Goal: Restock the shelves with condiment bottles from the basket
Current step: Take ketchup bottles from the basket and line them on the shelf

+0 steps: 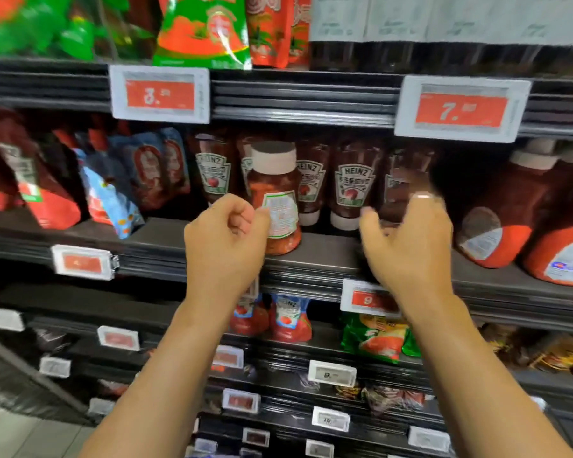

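A ketchup bottle [274,196] with a white cap and a green-edged label stands upright at the front edge of the middle shelf [325,256]. My left hand [225,239] is right beside it on the left, fingers curled into the palm, thumb tip against the label; the fingers do not wrap the bottle. My right hand [407,239] is blurred, fingers spread and relaxed, in front of a dark bottle [401,183] in the row of upside-down Heinz bottles [353,190] behind. It holds nothing. The basket is out of view.
Sauce pouches [113,190] fill the shelf's left, large red bottles [503,219] its right. Price tags [460,109] hang on the shelf rail above. Lower shelves hold small ketchup pouches [290,320] and green packets [381,338]. Bare shelf shows right of the upright bottle.
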A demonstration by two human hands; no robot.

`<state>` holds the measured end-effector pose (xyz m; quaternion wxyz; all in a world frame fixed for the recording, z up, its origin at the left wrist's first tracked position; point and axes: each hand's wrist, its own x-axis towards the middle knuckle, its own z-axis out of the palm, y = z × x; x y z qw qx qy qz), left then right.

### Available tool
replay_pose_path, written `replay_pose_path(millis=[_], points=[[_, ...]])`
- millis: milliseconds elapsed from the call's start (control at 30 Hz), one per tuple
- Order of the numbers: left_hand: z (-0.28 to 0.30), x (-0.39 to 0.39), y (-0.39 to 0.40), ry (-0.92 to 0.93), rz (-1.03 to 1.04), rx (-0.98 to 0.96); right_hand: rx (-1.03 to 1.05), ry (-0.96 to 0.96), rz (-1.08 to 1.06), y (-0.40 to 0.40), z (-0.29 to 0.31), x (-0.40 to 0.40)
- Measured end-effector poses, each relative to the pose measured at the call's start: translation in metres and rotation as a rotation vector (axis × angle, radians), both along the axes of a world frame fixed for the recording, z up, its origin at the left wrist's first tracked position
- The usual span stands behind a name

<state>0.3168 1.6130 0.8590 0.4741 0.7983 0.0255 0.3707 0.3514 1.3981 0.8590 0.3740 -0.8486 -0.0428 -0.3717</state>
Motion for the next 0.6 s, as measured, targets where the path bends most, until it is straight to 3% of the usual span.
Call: replay_pose_path(millis=[133, 167, 333, 600], points=[[-0.006, 0.008, 0.028, 0.212, -0.039, -0.066, -0.001, 0.461, 0.414, 0.05, 0.004, 0.0], [-0.006, 0.01, 0.031, 0.247, -0.101, -0.072, -0.029, 0.502, 0.472, 0.058, 0.003, 0.002], [-0.005, 0.013, 0.053, 0.321, -0.293, -0.051, -0.081, 0.395, 0.413, 0.088, -0.002, 0.008], [0.002, 0.005, 0.095, 0.36, -0.464, -0.303, -0.042, 0.453, 0.563, 0.142, -0.002, 0.013]])
